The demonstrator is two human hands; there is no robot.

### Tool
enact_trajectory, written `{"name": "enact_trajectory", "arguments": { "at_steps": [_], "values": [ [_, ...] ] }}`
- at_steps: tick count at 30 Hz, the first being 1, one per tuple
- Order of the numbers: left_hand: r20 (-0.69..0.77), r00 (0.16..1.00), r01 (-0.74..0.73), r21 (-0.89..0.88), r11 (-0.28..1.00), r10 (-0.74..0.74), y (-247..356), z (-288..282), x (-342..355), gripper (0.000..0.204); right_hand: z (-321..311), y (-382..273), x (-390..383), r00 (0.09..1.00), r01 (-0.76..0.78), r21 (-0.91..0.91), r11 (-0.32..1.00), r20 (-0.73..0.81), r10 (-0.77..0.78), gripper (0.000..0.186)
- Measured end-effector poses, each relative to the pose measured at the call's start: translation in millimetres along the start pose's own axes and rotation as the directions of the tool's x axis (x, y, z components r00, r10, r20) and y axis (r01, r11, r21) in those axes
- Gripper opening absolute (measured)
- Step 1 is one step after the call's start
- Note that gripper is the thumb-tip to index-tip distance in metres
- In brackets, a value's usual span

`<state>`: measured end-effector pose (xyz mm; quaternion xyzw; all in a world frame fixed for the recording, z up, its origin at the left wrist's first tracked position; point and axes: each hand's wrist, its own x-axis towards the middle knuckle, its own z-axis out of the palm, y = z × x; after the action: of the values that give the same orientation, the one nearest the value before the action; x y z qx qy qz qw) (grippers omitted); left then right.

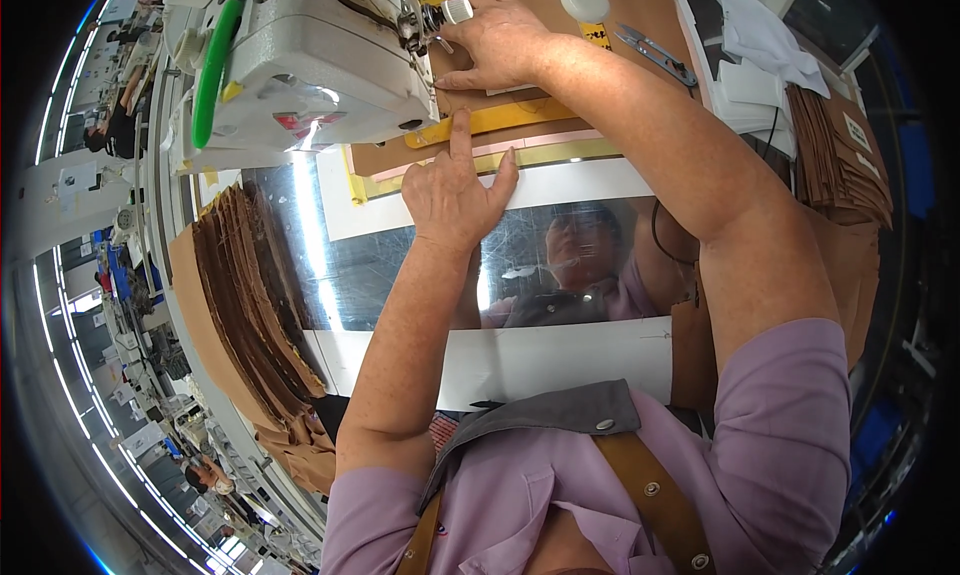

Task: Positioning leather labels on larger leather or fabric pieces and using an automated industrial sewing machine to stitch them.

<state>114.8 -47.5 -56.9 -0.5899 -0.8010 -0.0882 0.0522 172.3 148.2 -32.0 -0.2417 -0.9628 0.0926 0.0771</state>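
Note:
My left hand (445, 195) lies with index finger stretched onto the brown board (380, 159) by its yellow strip (520, 110), thumb spread and other fingers curled. My right hand (500, 50) is beside the white sewing machine's (320, 65) head, near a metal knob (457, 10), its thumb low on the board and apart from the fingers, whose tips are partly hidden. Pink and pale-yellow strips run along the board's near edge, over a white sheet (350, 220). Metal thread snips (655, 55) rest at the upper right.
A shiny metal tabletop (390, 285) holds stacks of brown pieces (235, 295) at left and more (840, 155) at right. White cloth (770, 40) lies at upper right, a black cable (665, 235) beside my right arm. Co-workers (130, 105) are at machines far left.

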Motion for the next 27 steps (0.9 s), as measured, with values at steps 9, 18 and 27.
{"name": "enact_trajectory", "arguments": {
  "at_steps": [9,18,27],
  "values": [
    [0.030,0.999,0.019,-0.006,1.000,-0.019,0,-1,0,0.073,3,2,2,0.998,0.036,-0.062,0.997,-0.055,-0.039,0.070],
    [0.020,1.000,0.002,-0.011,1.000,-0.002,0,-3,-1,0.072,-3,-1,1,1.000,0.026,-0.114,0.993,0.002,-0.026,0.068],
    [-0.058,0.997,-0.049,-0.018,0.999,0.048,-5,3,2,0.071,-12,-3,3,0.998,0.005,-0.117,0.993,0.067,0.003,0.070]
  ]
}}
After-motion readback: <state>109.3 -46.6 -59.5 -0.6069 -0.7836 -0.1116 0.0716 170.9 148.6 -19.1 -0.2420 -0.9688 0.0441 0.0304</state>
